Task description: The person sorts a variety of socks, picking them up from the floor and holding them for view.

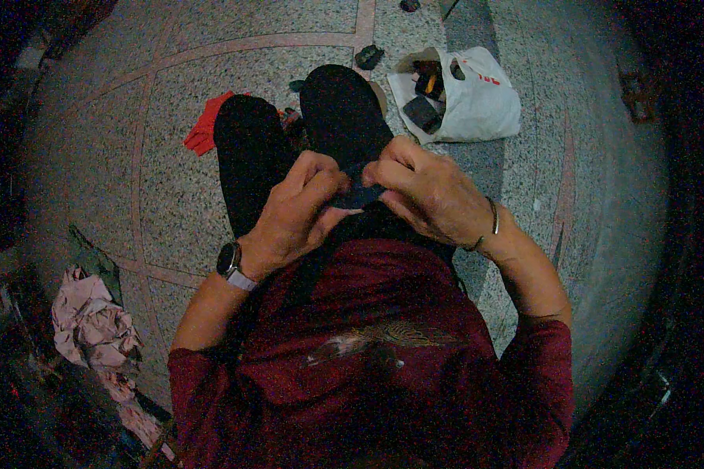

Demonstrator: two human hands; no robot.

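Observation:
Over my lap, my left hand (296, 205) and my right hand (434, 191) face each other with bent, closed fingers. Between them stretches a small dark blue piece of what looks like cloth (357, 193), pinched at either end. Its exact kind is hard to make out, since the fingers cover much of it and the light is dim. Directly below it are my dark-trousered legs (340, 105). A watch (231, 262) circles my left wrist, and a thin open bangle (493, 217) sits on the right one.
On the speckled floor past my right knee, a white plastic bag (481, 98) lies with dark items in its mouth. Red cloth (209, 125) rests beside my left knee. A small dark bundle (369, 56) is farther off. Crumpled pink cloth (94, 320) lies at the left.

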